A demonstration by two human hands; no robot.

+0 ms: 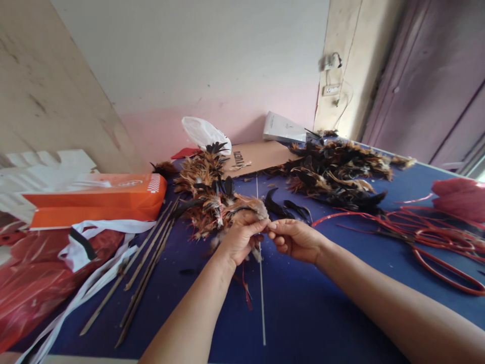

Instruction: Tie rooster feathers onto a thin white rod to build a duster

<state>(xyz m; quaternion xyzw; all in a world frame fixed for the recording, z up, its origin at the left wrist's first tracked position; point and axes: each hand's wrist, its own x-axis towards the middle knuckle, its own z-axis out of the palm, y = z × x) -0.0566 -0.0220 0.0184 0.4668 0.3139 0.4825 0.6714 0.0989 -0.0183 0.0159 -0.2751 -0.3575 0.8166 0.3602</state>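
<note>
My left hand [242, 236] is closed around a small bundle of brown feathers [250, 205], whose fluffy tips stand up above the thumb. Close against it, my right hand [293, 238] pinches with thumb and forefinger at the bundle's edge; what lies between those fingertips is too small to make out. Just behind the left hand spreads a heap of brown and black feather bunches [200, 177], some bound with pinkish-red ties. A few loose black feathers [278, 205] lie beyond the right hand. Below the left hand, a thin red strip [247, 293] hangs or lies near the table's white line.
More feathers [337, 172] are heaped at the back right, by a cardboard piece [261, 156]. Red strips [424, 222] and red-handled scissors [447, 270] lie right. Several thin sticks [147, 263], an orange bag [98, 197] and red plastic [34, 273] occupy the left.
</note>
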